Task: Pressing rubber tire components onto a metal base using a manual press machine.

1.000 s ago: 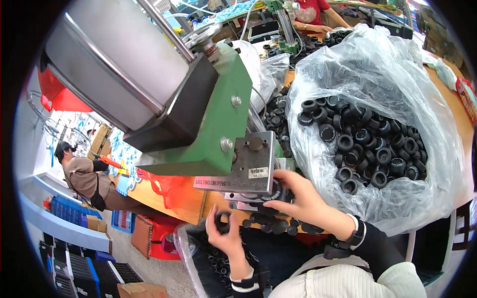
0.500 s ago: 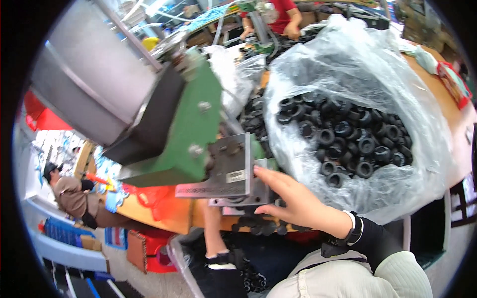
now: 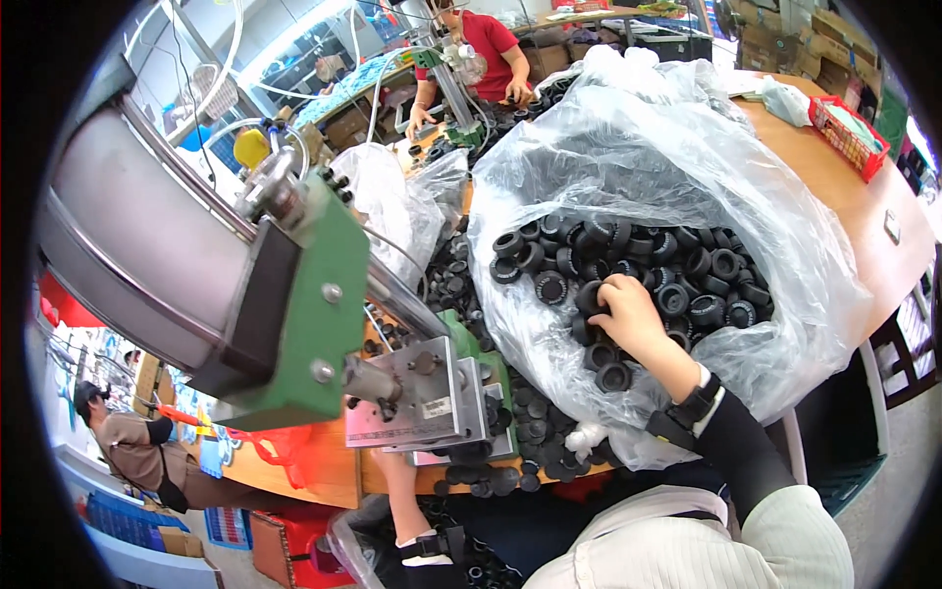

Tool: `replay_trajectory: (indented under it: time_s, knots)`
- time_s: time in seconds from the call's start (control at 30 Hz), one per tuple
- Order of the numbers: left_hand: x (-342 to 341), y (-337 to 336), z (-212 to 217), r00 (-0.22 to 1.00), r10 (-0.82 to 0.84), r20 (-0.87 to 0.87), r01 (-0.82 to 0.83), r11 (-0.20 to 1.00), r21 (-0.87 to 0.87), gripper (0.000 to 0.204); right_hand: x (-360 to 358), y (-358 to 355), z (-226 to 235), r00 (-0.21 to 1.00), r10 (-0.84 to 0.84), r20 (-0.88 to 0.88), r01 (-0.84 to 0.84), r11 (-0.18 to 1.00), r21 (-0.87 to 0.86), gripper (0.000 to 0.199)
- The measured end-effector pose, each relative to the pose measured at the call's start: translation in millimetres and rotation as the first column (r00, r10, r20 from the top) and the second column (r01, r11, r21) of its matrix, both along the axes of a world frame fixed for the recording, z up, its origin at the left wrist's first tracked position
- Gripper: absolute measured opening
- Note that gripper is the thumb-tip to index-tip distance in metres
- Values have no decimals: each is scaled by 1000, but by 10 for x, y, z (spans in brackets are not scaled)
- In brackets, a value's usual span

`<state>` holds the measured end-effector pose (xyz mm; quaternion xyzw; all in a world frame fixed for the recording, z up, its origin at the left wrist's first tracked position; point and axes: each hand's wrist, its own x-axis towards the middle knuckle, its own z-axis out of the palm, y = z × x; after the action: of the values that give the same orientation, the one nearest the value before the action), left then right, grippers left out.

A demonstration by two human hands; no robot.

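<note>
My right hand is inside the clear plastic bag, its fingers closed on a small black toy-like tyre. Many similar black tyres with pale raised markings fill the bag around it. To the left stands a green bench press with a steel tooling block. My left hand reaches up below that block, and its fingers are hidden behind the metal. Small black round pieces lie on the table beside the press base.
Across the table a person in a red top works at another press. A red basket stands at the far right. At left are a red plastic bag and a person in brown. A dark crate stands at lower right.
My right hand has moved from beside the press tooling into the bag and taken hold of a tyre. My left hand stays below the tooling. The whole view has shifted.
</note>
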<state>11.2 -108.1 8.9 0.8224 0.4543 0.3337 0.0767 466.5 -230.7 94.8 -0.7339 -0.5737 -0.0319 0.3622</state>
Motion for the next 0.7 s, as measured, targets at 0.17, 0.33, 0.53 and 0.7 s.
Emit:
replay_trajectory:
  time_s: [0.17,0.33,0.53,0.7]
  knots:
    - [-22,-290,372,820,427,380,-60,726,-685,34,-113,-398,378,930,19,-367,-3,999,43,36]
    - [608,-686,1190,794,-75,603,46,997,63,46,-254,-755,636,891,71,-448,-32,995,94,53]
    - [1418,-618,1498,685,193,703,-168,980,-106,40,-708,-685,617,800,279,-531,-231,960,156,56]
    - [1132,-703,1314,946,250,206,-303,907,292,44,-1197,-505,827,745,545,-385,-483,838,252,55]
